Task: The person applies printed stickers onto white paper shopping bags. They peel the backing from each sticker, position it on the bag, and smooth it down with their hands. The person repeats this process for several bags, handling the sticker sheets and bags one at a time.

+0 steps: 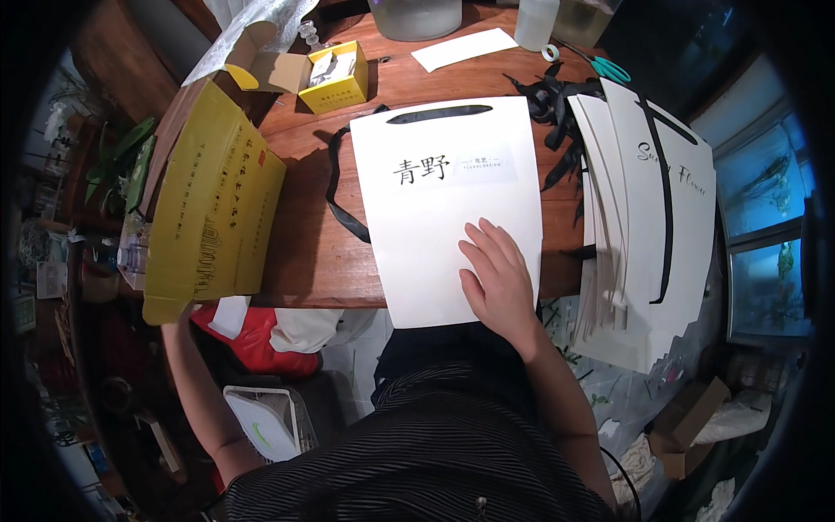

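Note:
A white paper gift bag (443,261) with a black ribbon handle (339,189) and printed writing lies flat at the front edge of the wooden table. My right hand (499,277) rests on its lower right part, fingers slightly apart, gripping nothing. At the left, my left forearm reaches up to the lower end of a yellow cardboard box (218,209); the hand itself is mostly hidden behind it, so its grip cannot be told. To the right, several white paper bags (678,261) with black ribbons lean in a stack, overhanging the table edge.
A small open yellow box (336,78) stands at the back. Black ribbons (554,111), teal-handled scissors (610,68), a tape roll (550,52), a white paper strip (464,49) and a plastic bottle (536,23) lie or stand behind the bags. A lidded basket (261,417) is below left.

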The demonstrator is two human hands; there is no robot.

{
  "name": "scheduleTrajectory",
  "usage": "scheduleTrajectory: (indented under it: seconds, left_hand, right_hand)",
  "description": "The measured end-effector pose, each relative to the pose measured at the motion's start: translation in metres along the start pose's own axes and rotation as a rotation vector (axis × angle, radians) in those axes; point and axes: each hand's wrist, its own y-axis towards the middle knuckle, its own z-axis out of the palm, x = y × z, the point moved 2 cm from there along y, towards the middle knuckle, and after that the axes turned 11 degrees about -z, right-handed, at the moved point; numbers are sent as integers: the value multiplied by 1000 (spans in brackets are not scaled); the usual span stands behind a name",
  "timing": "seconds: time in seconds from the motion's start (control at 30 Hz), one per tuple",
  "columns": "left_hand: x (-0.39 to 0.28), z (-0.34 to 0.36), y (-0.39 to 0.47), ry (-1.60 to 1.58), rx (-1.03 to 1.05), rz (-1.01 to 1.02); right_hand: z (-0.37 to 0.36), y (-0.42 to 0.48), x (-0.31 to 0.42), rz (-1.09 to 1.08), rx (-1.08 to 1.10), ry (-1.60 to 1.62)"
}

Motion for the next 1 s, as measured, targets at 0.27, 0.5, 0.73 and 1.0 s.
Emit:
scheduleTrajectory:
  seconds: [0.27,0.5,0.73,1.0]
  left_hand:
    - [-151,-78,-82,-85,-1192,42]
    - [-272,81,-144,-71,-224,900]
    - [-273,151,-167,-376,-211,799]
    - [-253,163,-176,-1500,736,-65]
  right_hand:
    - [-9,0,6,30,-189,199]
    - [-39,13,86,277,-460,1724]
    - [-42,-8,63,850,-910,1431]
    - [-39,2,64,735,-941,1415]
